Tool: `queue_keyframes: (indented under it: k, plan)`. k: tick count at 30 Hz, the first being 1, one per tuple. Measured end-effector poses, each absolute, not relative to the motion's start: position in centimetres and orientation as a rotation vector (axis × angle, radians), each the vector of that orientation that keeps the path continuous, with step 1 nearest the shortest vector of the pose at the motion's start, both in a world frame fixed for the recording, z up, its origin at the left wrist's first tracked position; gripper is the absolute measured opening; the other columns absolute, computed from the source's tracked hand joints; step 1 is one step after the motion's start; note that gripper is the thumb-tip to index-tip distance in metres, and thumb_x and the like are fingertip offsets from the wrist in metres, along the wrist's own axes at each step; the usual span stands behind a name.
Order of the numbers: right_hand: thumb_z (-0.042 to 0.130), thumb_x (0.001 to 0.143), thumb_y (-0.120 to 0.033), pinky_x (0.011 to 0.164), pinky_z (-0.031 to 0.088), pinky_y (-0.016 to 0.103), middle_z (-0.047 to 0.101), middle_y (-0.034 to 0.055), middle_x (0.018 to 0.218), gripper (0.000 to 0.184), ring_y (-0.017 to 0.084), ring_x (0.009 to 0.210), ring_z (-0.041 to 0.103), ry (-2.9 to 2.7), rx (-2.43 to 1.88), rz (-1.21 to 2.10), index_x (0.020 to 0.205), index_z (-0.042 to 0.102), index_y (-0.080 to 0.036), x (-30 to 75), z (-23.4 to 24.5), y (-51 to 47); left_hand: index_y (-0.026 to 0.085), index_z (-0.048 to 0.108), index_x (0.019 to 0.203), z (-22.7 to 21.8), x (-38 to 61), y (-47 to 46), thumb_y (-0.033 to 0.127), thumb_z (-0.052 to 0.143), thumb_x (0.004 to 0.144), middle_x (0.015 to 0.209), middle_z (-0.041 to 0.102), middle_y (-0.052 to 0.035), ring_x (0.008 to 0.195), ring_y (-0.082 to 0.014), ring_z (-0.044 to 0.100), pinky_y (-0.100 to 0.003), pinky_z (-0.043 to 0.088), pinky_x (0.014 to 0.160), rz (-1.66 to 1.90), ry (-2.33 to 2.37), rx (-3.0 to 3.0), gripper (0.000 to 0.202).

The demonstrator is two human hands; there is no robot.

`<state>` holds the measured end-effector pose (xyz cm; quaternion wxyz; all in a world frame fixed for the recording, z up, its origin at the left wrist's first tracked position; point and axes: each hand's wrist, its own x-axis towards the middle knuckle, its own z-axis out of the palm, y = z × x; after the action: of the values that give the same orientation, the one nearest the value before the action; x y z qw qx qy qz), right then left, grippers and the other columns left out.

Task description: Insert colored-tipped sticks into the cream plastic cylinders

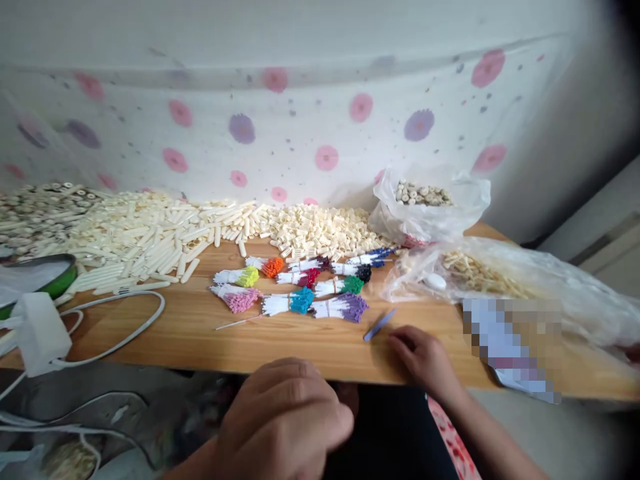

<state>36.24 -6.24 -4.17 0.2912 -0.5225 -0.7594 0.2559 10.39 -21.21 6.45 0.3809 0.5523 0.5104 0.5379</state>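
- Nearest the camera, well to the near left of the lavender tool, the left hand [290,420] hangs in front of the table edge, its fingers folded over. Its palm is hidden, so I cannot tell whether it grips anything.
- Just to the near right of the tool, the right hand [423,357] rests at the edge of the wooden table [190,350], fingers curled and thumb near them. Nothing shows in its grasp, but I cannot tell for certain.
- The lavender tool [380,325] itself lies flat and slanted on the wood, apart from both hands. I judge the moment a pause between handlings; picking the tool up would call for a short leftward reach by the right hand and a fingertip pinch.
- Just beyond the tool to its left lies the purple-tipped bundle [345,308]; other colour-tipped bundles [290,302] lie farther left and beyond. Lifting one would call for a light grip around its white part, lest the sticks slip out.
- Beyond and right of the tool lies a clear bag [545,277] of pale pieces.
- Farthest, beyond and left of the tool, spread cream-coloured pieces [325,228].
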Motion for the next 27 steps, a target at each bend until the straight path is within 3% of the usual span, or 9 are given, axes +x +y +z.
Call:
queue_keyframes:
  k: [1, 3, 8, 12, 17, 22, 24, 27]
  plan:
    - [0.047, 0.087, -0.039, 0.068, 0.050, 0.032, 0.070, 0.0068, 0.081, 0.028, 0.022, 0.074, 0.065, -2.050, -1.362, 0.703, 0.082, 0.066, -0.019, 36.4, -4.3, -6.2, 0.031, 0.070, 0.090, 6.0, 10.8, -19.8, 0.016, 0.060, 0.079, 0.073, 0.073, -0.0029, 0.068, -0.0207, 0.067, -0.036, 0.057, 0.069, 1.344, 1.247, 1.761, 0.021]
    - [0.045, 0.089, -0.040, 0.069, 0.051, 0.031, 0.070, 0.0069, 0.082, 0.030, 0.021, 0.075, 0.066, -2.072, -1.306, 0.697, 0.085, 0.066, -0.019, 36.6, -4.6, -6.3, 0.029, 0.065, 0.101, 4.3, 10.9, -17.9, 0.004, 0.054, 0.080, 0.073, 0.072, 0.0016, 0.065, -0.0129, 0.067, -0.023, 0.055, 0.064, 1.451, 1.410, 2.113, 0.034]
    - [0.045, 0.091, -0.035, 0.065, 0.053, 0.026, 0.069, 0.0042, 0.079, 0.025, 0.018, 0.072, 0.067, -2.146, -1.113, 0.604, 0.087, 0.066, -0.021, 37.0, -5.3, -6.6, 0.023, 0.060, 0.088, -0.9, 9.0, -17.7, 0.009, 0.052, 0.084, 0.064, 0.068, 0.0059, 0.053, -0.0062, 0.064, -0.012, 0.049, 0.055, 1.340, 1.787, 2.102, 0.016]
    - [0.049, 0.090, -0.029, 0.063, 0.055, 0.022, 0.069, 0.0031, 0.078, 0.018, 0.016, 0.070, 0.068, -2.213, -0.954, 0.504, 0.089, 0.066, -0.022, 37.3, -6.1, -6.3, 0.021, 0.061, 0.074, -1.3, 7.3, -18.4, 0.018, 0.051, 0.086, 0.054, 0.063, 0.0064, 0.046, -0.0066, 0.060, -0.013, 0.046, 0.050, 1.255, 1.983, 2.023, 0.016]
    - [0.051, 0.089, -0.027, 0.060, 0.055, 0.019, 0.069, 0.0016, 0.076, 0.015, 0.014, 0.067, 0.069, -2.264, -0.886, 0.453, 0.088, 0.065, -0.023, 37.3, -6.3, -5.9, 0.020, 0.058, 0.062, 0.5, 4.0, -18.4, 0.035, 0.043, 0.090, 0.052, 0.062, 0.0032, 0.049, -0.0106, 0.061, -0.018, 0.045, 0.052, 1.105, 2.247, 1.775, 0.035]
    - [0.051, 0.089, -0.027, 0.061, 0.056, 0.018, 0.069, 0.0014, 0.076, 0.014, 0.014, 0.068, 0.069, -2.225, -0.867, 0.399, 0.089, 0.065, -0.023, 37.3, -6.1, -6.1, 0.022, 0.065, 0.095, 2.6, -0.3, -16.8, 0.044, 0.041, 0.087, 0.080, 0.073, -0.0013, 0.073, -0.0182, 0.067, -0.024, 0.049, 0.066, 1.004, 2.455, 1.600, 0.034]
    - [0.052, 0.089, -0.027, 0.061, 0.056, 0.018, 0.069, 0.0016, 0.077, 0.013, 0.014, 0.068, 0.069, -2.212, -0.882, 0.385, 0.089, 0.064, -0.023, 37.4, -6.1, -6.3, 0.021, 0.065, 0.101, 3.2, -2.6, -15.0, 0.042, 0.041, 0.085, 0.099, 0.072, -0.0038, 0.091, -0.0216, 0.066, -0.027, 0.049, 0.078, 0.953, 2.513, 1.653, 0.035]
    - [0.053, 0.088, -0.025, 0.062, 0.056, 0.017, 0.070, 0.0018, 0.079, 0.012, 0.013, 0.069, 0.070, -2.219, -0.881, 0.380, 0.092, 0.064, -0.023, 37.4, -6.2, -6.4, 0.018, 0.062, 0.108, 4.0, -6.7, -10.8, 0.037, 0.036, 0.086, 0.109, 0.070, -0.0064, 0.100, -0.0221, 0.064, -0.028, 0.047, 0.084, 0.739, 2.536, 1.684, 0.038]
